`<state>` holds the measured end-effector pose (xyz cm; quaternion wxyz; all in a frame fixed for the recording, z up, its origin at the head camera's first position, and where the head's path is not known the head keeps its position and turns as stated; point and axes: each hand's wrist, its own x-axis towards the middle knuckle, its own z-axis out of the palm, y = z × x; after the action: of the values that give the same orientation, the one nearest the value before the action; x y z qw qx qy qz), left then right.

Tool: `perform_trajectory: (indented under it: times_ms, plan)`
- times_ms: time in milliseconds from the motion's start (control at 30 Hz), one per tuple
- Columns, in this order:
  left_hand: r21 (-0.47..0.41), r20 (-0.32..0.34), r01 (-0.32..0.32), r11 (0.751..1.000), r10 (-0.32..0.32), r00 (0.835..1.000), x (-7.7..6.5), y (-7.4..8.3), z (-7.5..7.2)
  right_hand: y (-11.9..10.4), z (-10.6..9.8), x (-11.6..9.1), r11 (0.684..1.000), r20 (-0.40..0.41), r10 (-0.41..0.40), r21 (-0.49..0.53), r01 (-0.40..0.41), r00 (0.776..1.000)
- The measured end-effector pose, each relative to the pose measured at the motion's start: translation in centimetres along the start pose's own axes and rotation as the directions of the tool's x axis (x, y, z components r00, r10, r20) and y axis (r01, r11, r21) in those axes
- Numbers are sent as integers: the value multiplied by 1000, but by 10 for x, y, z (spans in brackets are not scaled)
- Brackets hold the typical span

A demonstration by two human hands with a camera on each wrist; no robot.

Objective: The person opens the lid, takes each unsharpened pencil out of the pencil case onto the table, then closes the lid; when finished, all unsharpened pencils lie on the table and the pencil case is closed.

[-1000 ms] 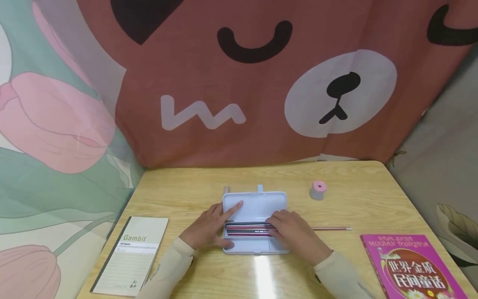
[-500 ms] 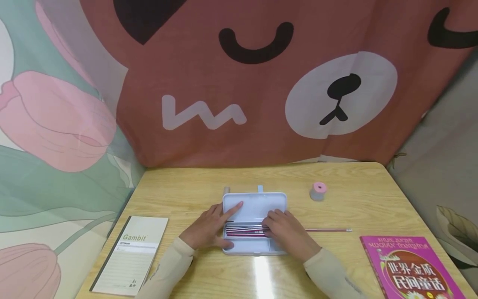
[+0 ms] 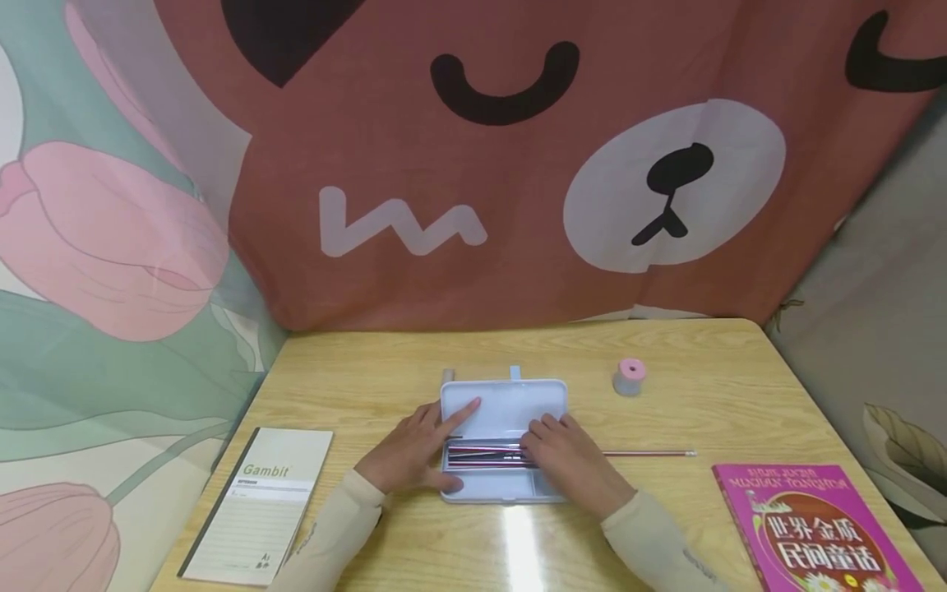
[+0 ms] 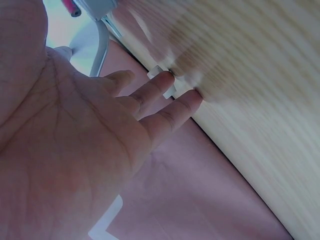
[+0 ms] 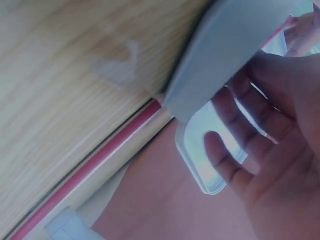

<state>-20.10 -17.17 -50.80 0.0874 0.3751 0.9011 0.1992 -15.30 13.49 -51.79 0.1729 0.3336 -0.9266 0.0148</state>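
Note:
A pale blue pencil case [image 3: 488,487] lies open on the table, its lid [image 3: 518,407] tipped back. Several striped pencils [image 3: 481,462] lie lengthwise in its rear compartment. My left hand [image 3: 405,452] steadies the case's left side, index finger straight against the inside of the lid, thumb at the front corner; in the left wrist view its other fingers [image 4: 172,112] reach down to the table. Curled fingers of my right hand [image 3: 568,460] dip into the case and hold the pencils near their right ends, which they hide. A loose red-striped pencil [image 3: 651,453] lies right of the case.
A pink-topped pencil sharpener [image 3: 630,378] stands at the back right. Behind the case is a small greyish block [image 3: 448,376]. A Gambit notebook [image 3: 259,501] lies at the left and a magenta book [image 3: 817,526] at the front right. Printed cloth [image 3: 399,288] hangs behind the table.
My right hand has shifted slightly left over the case since a second ago. Under its fingers the pencils have shifted and now slant slightly across one another. The left hand stays put.

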Motion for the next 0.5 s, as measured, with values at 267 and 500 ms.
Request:
perform_trajectory:
  times_ms: [267, 500]
  plan:
    - [3, 4, 5, 1000, -5, 1000, 0, 2, -1, 14, -18, -9, 999, -14, -26, -25, 25, 1000]
    - [8, 4, 1, 1000, -1, 1000, -1, 3, -2, 47, -49, -37, 998, -6, 58, -23, -58, 998]
